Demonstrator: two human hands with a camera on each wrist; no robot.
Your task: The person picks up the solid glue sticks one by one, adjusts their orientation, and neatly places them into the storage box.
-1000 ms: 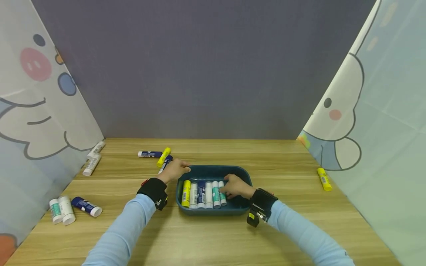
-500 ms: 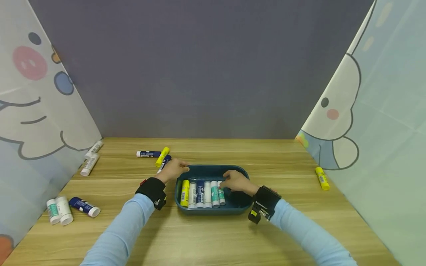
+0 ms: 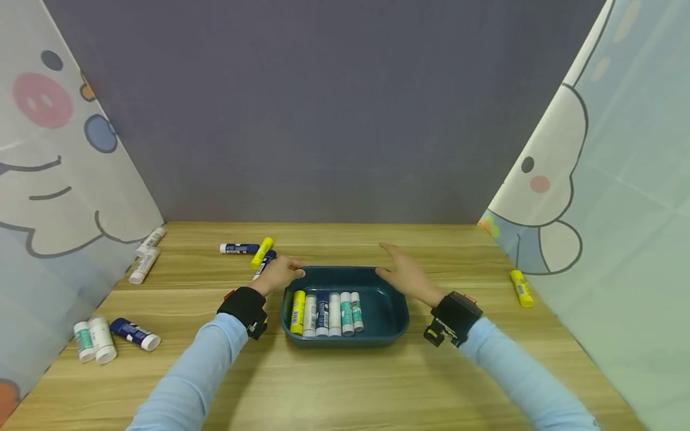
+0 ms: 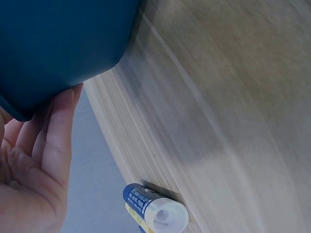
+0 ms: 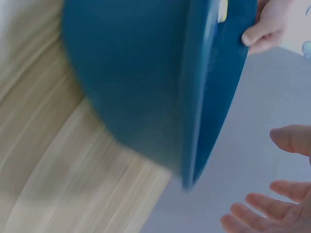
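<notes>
A dark blue plastic bin [image 3: 345, 342] stands on the table in the head view. Along its left and middle lies a row of glue sticks: a yellow one [image 3: 297, 312], a navy one [image 3: 322, 314], white ones [image 3: 335, 314] and green-and-white ones [image 3: 347, 314] at the right end. My left hand [image 3: 277, 274] holds the rim at the back left corner, thumb over the edge and fingers [image 4: 59, 121] against the outer wall. Near the back right corner, my right hand [image 3: 406, 276] is spread with nothing in it; in the right wrist view its fingers are apart from the bin.
Behind my left hand lie a yellow glue stick [image 3: 262, 253] and navy ones [image 3: 239, 248]. Further left are white sticks [image 3: 144, 266], a navy stick [image 3: 135, 334] and a green-and-white stick [image 3: 84, 342]. Another yellow stick [image 3: 521, 288] lies far right, beside the printed cloth [image 3: 620, 239].
My right hand has left the small green-and-white glue stick, risen out of the bin and moved to its back right, fingers spreading. My left hand has stayed on the rim.
</notes>
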